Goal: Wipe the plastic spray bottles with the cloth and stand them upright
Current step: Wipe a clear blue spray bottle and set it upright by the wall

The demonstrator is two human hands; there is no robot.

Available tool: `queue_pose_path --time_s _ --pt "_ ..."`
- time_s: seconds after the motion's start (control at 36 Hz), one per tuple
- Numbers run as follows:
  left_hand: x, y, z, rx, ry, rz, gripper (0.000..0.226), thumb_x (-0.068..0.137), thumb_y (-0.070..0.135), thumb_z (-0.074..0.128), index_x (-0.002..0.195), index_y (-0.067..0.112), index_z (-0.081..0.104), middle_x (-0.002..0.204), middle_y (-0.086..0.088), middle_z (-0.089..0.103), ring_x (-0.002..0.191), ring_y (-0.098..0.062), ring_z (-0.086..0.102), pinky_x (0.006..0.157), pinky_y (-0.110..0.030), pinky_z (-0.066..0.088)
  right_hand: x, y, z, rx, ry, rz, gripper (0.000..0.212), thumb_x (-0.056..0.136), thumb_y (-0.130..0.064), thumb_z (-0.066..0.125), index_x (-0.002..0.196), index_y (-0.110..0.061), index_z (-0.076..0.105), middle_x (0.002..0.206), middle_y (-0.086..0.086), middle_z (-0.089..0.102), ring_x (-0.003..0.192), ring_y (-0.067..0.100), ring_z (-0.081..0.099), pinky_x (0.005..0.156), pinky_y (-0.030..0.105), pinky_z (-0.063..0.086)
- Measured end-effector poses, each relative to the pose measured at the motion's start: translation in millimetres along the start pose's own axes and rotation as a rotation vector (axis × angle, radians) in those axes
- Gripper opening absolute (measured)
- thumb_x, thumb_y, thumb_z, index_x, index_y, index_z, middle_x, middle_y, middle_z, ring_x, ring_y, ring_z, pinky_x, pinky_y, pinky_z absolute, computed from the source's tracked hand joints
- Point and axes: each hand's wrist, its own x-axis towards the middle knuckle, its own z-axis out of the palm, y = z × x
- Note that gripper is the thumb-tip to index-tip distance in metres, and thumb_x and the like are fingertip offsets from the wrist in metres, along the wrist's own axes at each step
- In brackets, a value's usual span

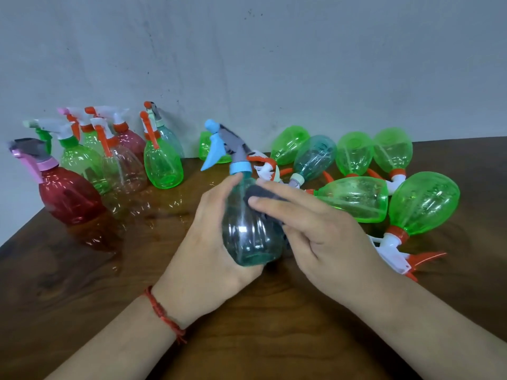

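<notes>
My left hand (pixel 208 242) grips a clear teal spray bottle (pixel 248 237) with a grey and light-blue trigger head, held upright just above the table in the middle. My right hand (pixel 315 220) presses a dark grey cloth (pixel 256 194) against the bottle's right shoulder with its fingers. Most of the cloth is hidden under those fingers. Several bottles stand upright at the back left, among them a red one (pixel 68 196) and a green one (pixel 163 165). Several green bottles (pixel 356 197) and a teal one (pixel 314 157) lie on their sides at the right.
The brown wooden table (pixel 247 338) ends at a left edge close to the red bottle. A pale wall (pixel 247 64) runs right behind the bottles. One lying green bottle (pixel 422 204) has its white and orange trigger pointing toward me near my right wrist.
</notes>
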Motion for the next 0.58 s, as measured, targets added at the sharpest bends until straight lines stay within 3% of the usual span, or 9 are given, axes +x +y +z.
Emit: queue_pose_path --time_s 0.08,0.17,0.22,0.39,0.5,0.58 --pt "0 -1 -3 -0.146 0.041 -0.162 0.121 0.064 0.027 0.105 0.161 0.034 0.032 0.151 0.001 0.055 0.133 -0.015 0.063 0.109 -0.030 0.054 -1 -2 2 -0.024 -0.093 -0.039 0.047 0.104 -0.017 0.041 0.141 -0.027 0.068 0.159 -0.013 0.052 0.139 0.000 0.052 0.106 0.003 0.038" --pt "1 -1 -7 -0.220 0.089 -0.241 0.119 0.063 0.010 0.104 0.158 0.031 0.035 0.141 0.003 0.063 0.120 -0.008 0.070 0.095 -0.015 0.055 -1 -4 5 -0.027 -0.136 -0.079 0.046 0.106 -0.017 0.040 0.141 -0.025 0.068 0.159 -0.010 0.053 0.146 0.004 0.048 0.114 0.012 0.039" --pt "2 -2 -9 -0.211 0.117 -0.272 0.118 0.063 0.008 0.103 0.157 0.033 0.037 0.135 0.008 0.067 0.116 -0.006 0.072 0.093 -0.016 0.055 -1 -5 6 -0.035 -0.159 -0.115 0.046 0.105 -0.014 0.041 0.141 -0.024 0.068 0.159 -0.008 0.052 0.149 0.007 0.045 0.118 0.019 0.040" --pt "0 -4 -7 -0.261 0.122 -0.304 0.117 0.065 0.004 0.101 0.157 0.035 0.036 0.129 0.008 0.072 0.114 -0.010 0.074 0.098 -0.027 0.059 -3 -5 4 -0.030 -0.155 -0.125 0.047 0.103 -0.011 0.042 0.140 -0.024 0.069 0.159 -0.009 0.052 0.149 0.007 0.046 0.117 0.021 0.042" --pt "-4 -4 -3 -0.199 0.052 -0.207 0.119 0.067 0.016 0.103 0.161 0.034 0.032 0.149 0.002 0.059 0.131 -0.016 0.065 0.110 -0.036 0.055 -2 -4 3 0.008 -0.049 -0.034 0.046 0.104 -0.012 0.042 0.138 -0.027 0.070 0.156 -0.013 0.055 0.139 0.001 0.055 0.109 0.012 0.043" --pt "-6 -2 1 -0.106 -0.017 -0.089 0.118 0.069 0.027 0.102 0.164 0.026 0.032 0.157 0.002 0.048 0.143 -0.020 0.055 0.117 -0.038 0.048 0 -1 5 0.087 0.039 0.087 0.046 0.106 -0.003 0.050 0.139 -0.028 0.069 0.153 -0.015 0.058 0.140 -0.003 0.052 0.116 0.021 0.043"
